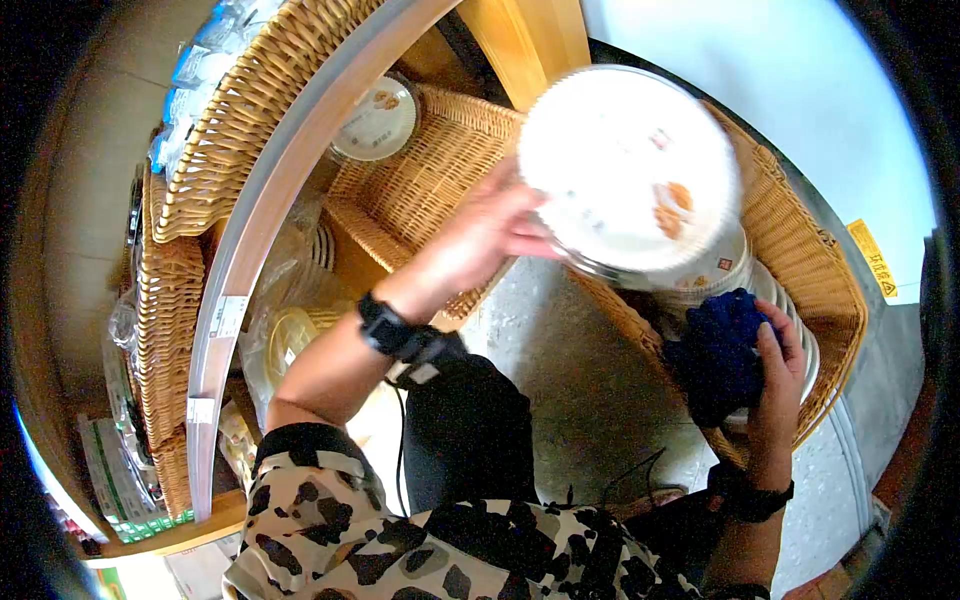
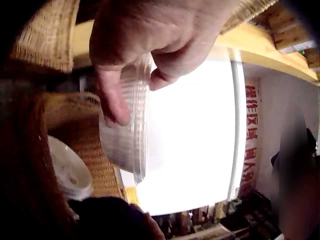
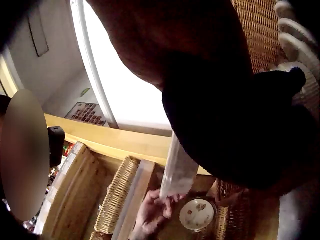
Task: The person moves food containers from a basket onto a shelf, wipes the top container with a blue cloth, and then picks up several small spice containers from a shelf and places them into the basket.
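In the head view my left hand grips the edge of a round clear plastic tub with a white lid printed with small brown pictures. The left wrist view shows the same tub side-on, thumb and fingers pinching its ribbed wall and rim. Bunched in my right hand is a dark blue cloth, low over the right wicker basket. Inside that basket more lidded tubs are stacked, partly hidden by the held tub and the cloth. In the right wrist view the cloth looks nearly black.
Left of centre, a wicker basket sits on the lower shelf, with another lidded tub at its corner. A curved shelf edge runs between it and the upper baskets. A pale panel with a yellow label stands at right.
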{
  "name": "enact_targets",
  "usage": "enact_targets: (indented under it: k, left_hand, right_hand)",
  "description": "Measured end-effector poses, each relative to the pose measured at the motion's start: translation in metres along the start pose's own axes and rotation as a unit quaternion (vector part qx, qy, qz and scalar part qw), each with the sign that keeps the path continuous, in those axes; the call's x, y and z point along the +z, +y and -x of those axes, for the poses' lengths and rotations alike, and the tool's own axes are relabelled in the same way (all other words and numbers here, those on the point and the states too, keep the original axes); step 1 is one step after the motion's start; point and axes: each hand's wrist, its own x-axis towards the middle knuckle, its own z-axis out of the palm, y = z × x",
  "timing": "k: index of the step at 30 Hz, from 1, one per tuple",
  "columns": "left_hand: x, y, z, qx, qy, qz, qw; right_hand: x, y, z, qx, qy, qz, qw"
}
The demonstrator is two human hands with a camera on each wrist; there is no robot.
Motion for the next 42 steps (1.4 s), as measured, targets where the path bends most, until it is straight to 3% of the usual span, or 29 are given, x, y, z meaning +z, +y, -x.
enact_targets:
  k: [3,7,14,22,24,27,29,31,33,35,37,40,42]
  left_hand:
    - [-0.051,0.007,0.021,0.031,0.111,-0.038,0.993]
    - [-0.112,0.001,0.033,0.051,0.231,-0.070,0.969]
    - [-0.330,-0.059,-0.029,0.091,0.364,-0.108,0.921]
    - [-0.347,-0.065,-0.069,0.185,0.471,-0.124,0.853]
    - [-0.363,-0.071,-0.077,0.151,0.482,-0.132,0.853]
    - [-0.431,-0.103,-0.086,0.216,0.399,0.027,0.891]
    - [-0.432,-0.111,-0.088,0.262,0.406,0.048,0.874]
    - [-0.400,-0.111,-0.087,0.271,0.512,-0.074,0.812]
    - [-0.456,-0.135,-0.100,0.297,0.556,-0.274,0.726]
    - [-0.456,-0.134,-0.099,0.230,0.580,-0.344,0.702]
    - [-0.390,-0.096,-0.082,0.079,0.592,-0.285,0.749]
    - [-0.400,-0.105,-0.093,0.207,0.572,-0.066,0.791]
    - [-0.404,-0.108,-0.094,0.214,0.563,-0.027,0.797]
  right_hand:
    - [-0.023,0.007,-0.012,-0.027,0.015,0.110,0.993]
    - [-0.026,0.015,-0.019,-0.047,0.026,0.038,0.998]
    - [-0.015,0.009,-0.009,-0.036,0.014,0.065,0.997]
    - [-0.022,0.016,-0.001,-0.028,0.048,0.089,0.994]
    - [-0.017,0.013,0.002,-0.011,0.050,0.069,0.996]
    - [-0.017,0.019,0.001,-0.035,0.075,0.123,0.989]
    - [-0.015,0.020,0.002,-0.018,0.070,0.087,0.994]
    - [-0.013,0.019,0.003,-0.004,0.067,0.063,0.996]
    - [-0.009,0.018,0.003,0.004,0.067,0.053,0.996]
    - [-0.009,0.021,0.002,0.016,0.064,0.024,0.998]
    - [-0.007,0.022,0.002,0.021,0.060,0.008,0.998]
    - [-0.005,0.024,0.001,0.020,0.056,0.018,0.998]
    - [-0.008,0.026,0.000,0.015,0.058,0.043,0.997]
